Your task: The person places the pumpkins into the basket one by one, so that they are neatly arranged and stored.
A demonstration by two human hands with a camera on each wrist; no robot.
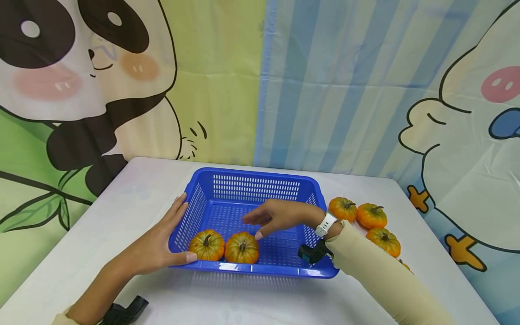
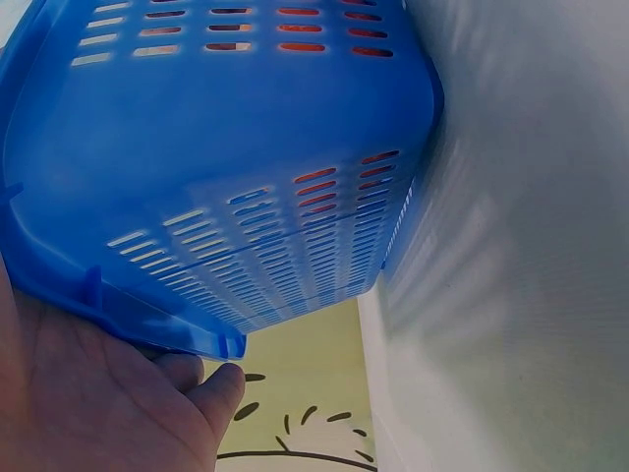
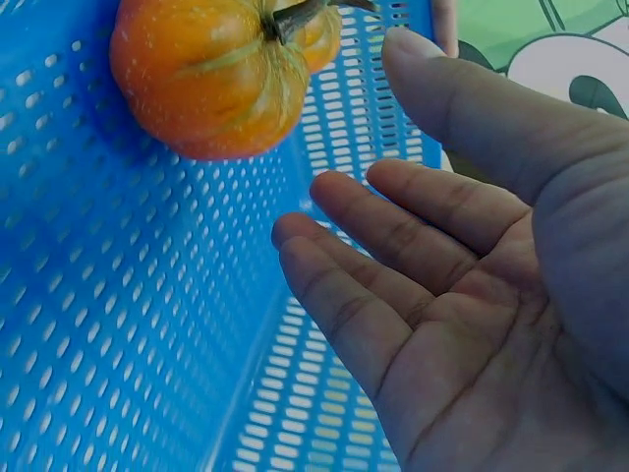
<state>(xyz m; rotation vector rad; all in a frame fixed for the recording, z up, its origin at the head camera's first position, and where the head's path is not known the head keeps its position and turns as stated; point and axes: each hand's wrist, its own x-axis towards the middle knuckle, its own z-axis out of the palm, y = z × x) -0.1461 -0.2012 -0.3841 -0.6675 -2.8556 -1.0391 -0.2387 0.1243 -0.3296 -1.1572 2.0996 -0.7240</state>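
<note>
In the head view a blue perforated plastic basket (image 1: 260, 268) sits on the white table. Against its near wall, two orange-green pumpkins (image 1: 207, 245) lie side by side in the left part. My left hand (image 1: 156, 243) rests along the basket's left rim, thumb stretched over the near corner. The left wrist view shows its palm against the outside of the rim. My right hand (image 1: 280, 215) hangs over the inside of the basket with loosely bent fingers and nothing held. Its thumb is beside the right-hand pumpkin (image 1: 242, 248). In the right wrist view the palm (image 3: 482, 324) faces the camera, bare.
Several more pumpkins (image 1: 371, 215) stand on the table (image 1: 138, 189) to the basket's right, partly hidden behind the right sleeve (image 1: 369, 257). A curtain (image 1: 219, 90) printed with cartoon animals hangs right behind the table's far edge.
</note>
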